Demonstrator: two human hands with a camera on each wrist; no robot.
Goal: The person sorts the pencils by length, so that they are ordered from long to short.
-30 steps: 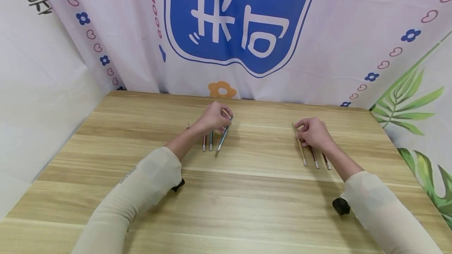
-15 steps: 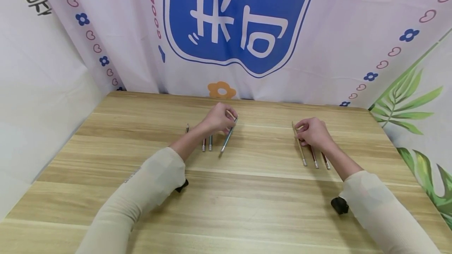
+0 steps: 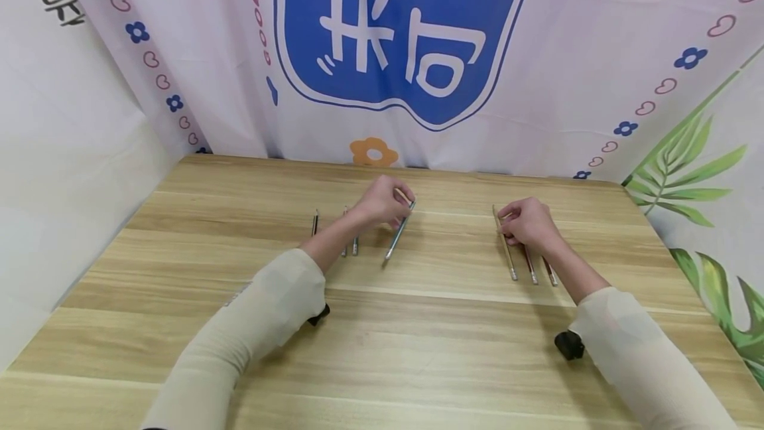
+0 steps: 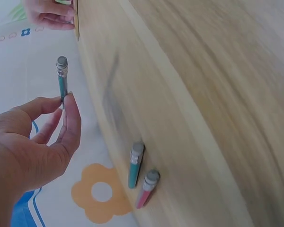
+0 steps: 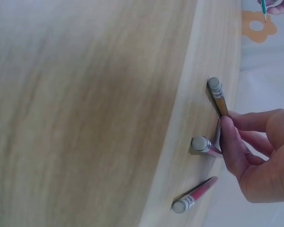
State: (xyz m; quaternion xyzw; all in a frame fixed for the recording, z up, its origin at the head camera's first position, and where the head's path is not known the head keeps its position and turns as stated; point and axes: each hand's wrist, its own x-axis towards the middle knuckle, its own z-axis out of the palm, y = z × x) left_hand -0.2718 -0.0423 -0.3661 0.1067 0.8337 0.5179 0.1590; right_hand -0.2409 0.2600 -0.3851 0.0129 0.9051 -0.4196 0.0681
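In the head view my left hand [image 3: 382, 203] pinches a teal pencil [image 3: 398, 237] near its far end, between thumb and fingers. Its white-eraser end points toward me, and in the left wrist view the pencil [image 4: 62, 84] hangs above the table with its shadow apart from it. My right hand [image 3: 528, 223] pinches a yellow pencil [image 3: 508, 254] that lies on or very near the tabletop. Beside it, partly under the hand and wrist, are two dark red pencils [image 5: 199, 190]. Left of the raised pencil lie another teal pencil [image 4: 134, 171], a red pencil [image 4: 146, 190] and a black pencil [image 3: 315, 223], partly covered by my left arm.
The wood-grain table [image 3: 418, 350] ends at a printed curtain [image 3: 239, 85] along its back edge. A white wall [image 3: 71, 151] borders the left side, and a leaf-patterned sheet [image 3: 704, 178] hangs on the right. Black wrist cameras [image 3: 570, 345] sit under both sleeves.
My left hand has moved to the right with the teal pencil, away from the other pencils on the left, uncovering more of the black one. The right hand and yellow pencil have stayed almost still.
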